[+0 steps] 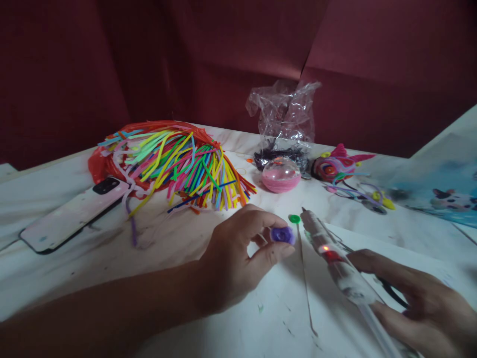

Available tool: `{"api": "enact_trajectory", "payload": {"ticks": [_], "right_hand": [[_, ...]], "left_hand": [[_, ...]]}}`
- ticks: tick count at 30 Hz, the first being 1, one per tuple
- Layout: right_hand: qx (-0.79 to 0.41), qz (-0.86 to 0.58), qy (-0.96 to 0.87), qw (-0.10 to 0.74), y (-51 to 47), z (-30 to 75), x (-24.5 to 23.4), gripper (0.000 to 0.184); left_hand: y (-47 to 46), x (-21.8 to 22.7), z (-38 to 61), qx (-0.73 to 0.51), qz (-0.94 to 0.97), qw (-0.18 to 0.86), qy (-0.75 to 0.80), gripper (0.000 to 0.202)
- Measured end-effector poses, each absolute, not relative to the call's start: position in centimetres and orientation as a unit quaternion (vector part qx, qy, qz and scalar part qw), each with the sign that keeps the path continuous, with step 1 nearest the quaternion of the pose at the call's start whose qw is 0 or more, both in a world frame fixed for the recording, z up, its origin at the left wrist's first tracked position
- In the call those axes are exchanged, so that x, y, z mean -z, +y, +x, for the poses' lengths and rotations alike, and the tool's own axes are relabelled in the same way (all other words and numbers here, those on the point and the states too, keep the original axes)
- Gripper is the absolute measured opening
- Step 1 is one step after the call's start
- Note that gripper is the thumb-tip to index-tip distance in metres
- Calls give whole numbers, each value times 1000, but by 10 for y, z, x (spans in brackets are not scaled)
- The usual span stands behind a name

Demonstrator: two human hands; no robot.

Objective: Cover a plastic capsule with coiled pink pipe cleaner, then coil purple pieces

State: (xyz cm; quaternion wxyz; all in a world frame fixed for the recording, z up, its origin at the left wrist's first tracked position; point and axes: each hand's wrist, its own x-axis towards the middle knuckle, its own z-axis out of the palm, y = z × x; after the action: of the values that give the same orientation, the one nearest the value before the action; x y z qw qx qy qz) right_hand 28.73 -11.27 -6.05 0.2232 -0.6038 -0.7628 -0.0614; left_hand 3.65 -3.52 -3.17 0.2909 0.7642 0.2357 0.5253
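My left hand (242,258) pinches a small purple coil (282,235), rolled like a rosette, between thumb and fingertips. My right hand (421,303) is closed around a clear glue gun (337,263) with a glowing red light and a whitish glue stick at its back. The gun's nozzle points away from me, to the right of the purple coil and apart from it. Just beyond the coil, a small green disc (294,219) lies on the table at the top of a thin dark strand (306,283) that runs toward me.
Colourful pipe cleaners (201,174) spill from a red wrapper at the back left, beside a phone (74,214). A pink-based clear dome (281,175) stands before a clear plastic bag (286,114). Behind the gun sits a fish-like pink craft piece (337,166). White paper (395,248) lies under it.
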Motion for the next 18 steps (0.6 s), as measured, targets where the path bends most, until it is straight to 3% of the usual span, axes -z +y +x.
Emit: {"api": "enact_trajectory", "payload": {"ticks": [3,10,18], "right_hand": [[73,-553,-804,208,-106,291,53,24],[133,-519,-840,84,-99,271,57,21],[179,-519,-835,33,-98,267,69,25]], "left_hand": [[-34,32,35,-550,766,250,220,13],[-38,31,37,-545,755,300,209,17],[-45,30,38,-514,753,350,216,16]]}}
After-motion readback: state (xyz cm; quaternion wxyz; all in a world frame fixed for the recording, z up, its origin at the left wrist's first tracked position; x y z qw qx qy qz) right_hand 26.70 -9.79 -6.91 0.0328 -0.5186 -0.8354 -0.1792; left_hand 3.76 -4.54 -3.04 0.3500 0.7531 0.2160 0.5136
